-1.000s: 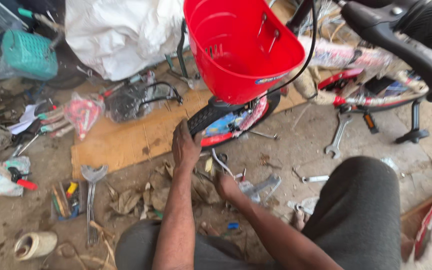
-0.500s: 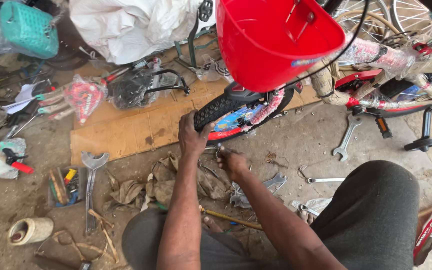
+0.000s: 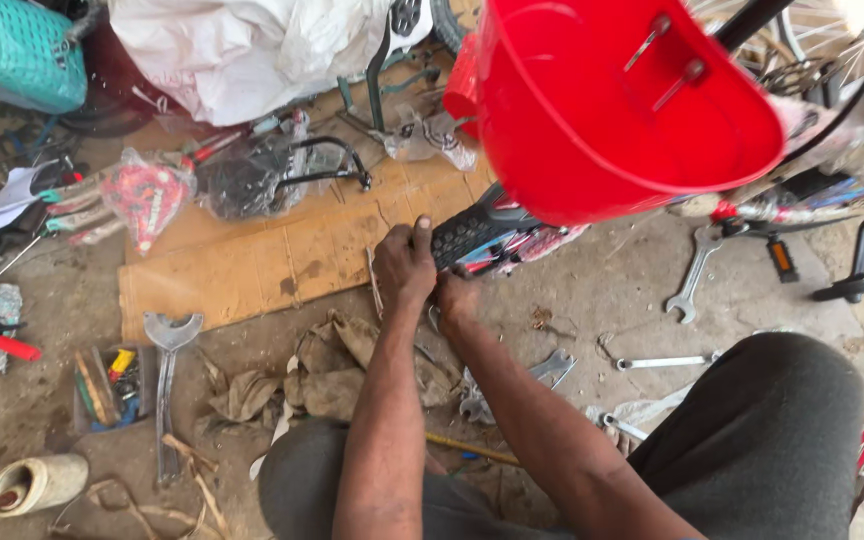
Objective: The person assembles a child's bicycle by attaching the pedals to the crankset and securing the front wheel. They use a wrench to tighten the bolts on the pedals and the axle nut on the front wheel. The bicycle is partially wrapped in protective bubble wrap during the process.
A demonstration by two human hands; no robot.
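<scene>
at the tyre (image 3: 462,235), both hands (image 3: 422,275)

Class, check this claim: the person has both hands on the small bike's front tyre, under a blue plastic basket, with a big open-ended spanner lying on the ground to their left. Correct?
One detail is wrong: the basket is red, not blue, as the head view shows. The rest holds: left hand and right hand are at the tyre, and the spanner lies to the left.
</scene>
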